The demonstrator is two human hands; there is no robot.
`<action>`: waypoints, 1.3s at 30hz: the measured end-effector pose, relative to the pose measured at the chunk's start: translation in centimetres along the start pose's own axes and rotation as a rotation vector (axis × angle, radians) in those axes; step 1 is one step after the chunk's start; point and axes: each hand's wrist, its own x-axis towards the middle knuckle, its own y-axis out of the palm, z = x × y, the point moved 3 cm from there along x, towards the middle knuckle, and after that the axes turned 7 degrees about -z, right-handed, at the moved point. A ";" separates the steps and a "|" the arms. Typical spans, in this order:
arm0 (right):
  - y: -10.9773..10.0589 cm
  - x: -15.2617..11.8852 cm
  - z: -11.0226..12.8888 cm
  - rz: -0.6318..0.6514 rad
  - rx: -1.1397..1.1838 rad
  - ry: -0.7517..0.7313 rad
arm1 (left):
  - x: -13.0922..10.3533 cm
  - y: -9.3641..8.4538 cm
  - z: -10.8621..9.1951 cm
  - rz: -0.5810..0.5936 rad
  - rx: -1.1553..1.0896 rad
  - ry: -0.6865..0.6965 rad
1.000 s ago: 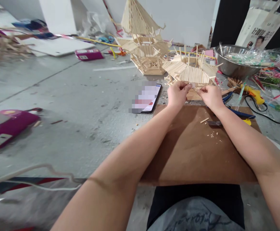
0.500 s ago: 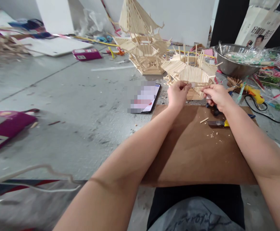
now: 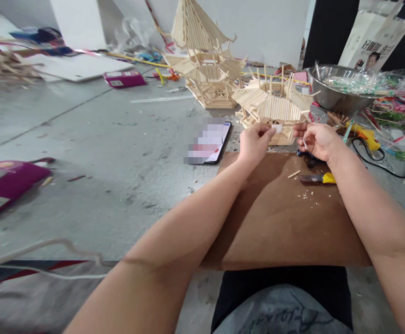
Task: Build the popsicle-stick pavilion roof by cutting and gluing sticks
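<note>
My left hand [image 3: 256, 141] pinches a small white piece [image 3: 277, 128] between thumb and fingertips, in front of the low stick pavilion [image 3: 280, 107]. To its right, my right hand [image 3: 315, 139] has curled fingers round a small pale, thin piece [image 3: 305, 144]. The two hands are a short way apart. Behind them the pavilion has several upright sticks on top. Under my forearms lies a brown board [image 3: 275, 222], with a yellow-handled knife [image 3: 328, 178], a short stick [image 3: 294, 174] and crumbs on it.
A taller stick tower [image 3: 205, 69] stands behind. A phone [image 3: 209, 141] lies left of the board. At right are a metal bowl [image 3: 341, 95], a yellow glue gun [image 3: 367, 136] with a black cord, and clutter. Purple power strips [image 3: 12, 185] [image 3: 125, 79] lie at left.
The white piece at my left hand now shows more fully. My right hand has turned and shifted slightly right, and its fingers have loosened a little, showing the thin piece.
</note>
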 end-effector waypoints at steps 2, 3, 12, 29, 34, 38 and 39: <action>0.0 0.1 -0.1 0.005 0.019 -0.015 | -0.6 0.0 -0.2 0.087 0.011 -0.007; 0.1 0.1 -0.2 0.001 0.021 -0.031 | -0.8 0.1 -0.3 0.156 0.023 -0.009; 0.8 0.4 -1.2 -0.140 0.043 -0.134 | -2.2 1.6 -0.7 0.453 0.320 0.128; 1.3 0.1 -1.3 -0.116 -0.466 -0.471 | -2.4 1.0 -1.9 0.414 0.025 -0.040; 0.9 0.2 -1.3 -0.098 -0.718 -0.574 | -2.1 0.9 -1.7 0.470 0.058 -0.017; 1.0 0.3 -1.6 -0.069 -0.703 -0.531 | -1.9 0.8 -1.4 0.434 0.005 -0.080; 1.0 0.3 -1.6 -0.065 -0.704 -0.523 | -1.8 0.8 -1.3 0.429 -0.013 -0.098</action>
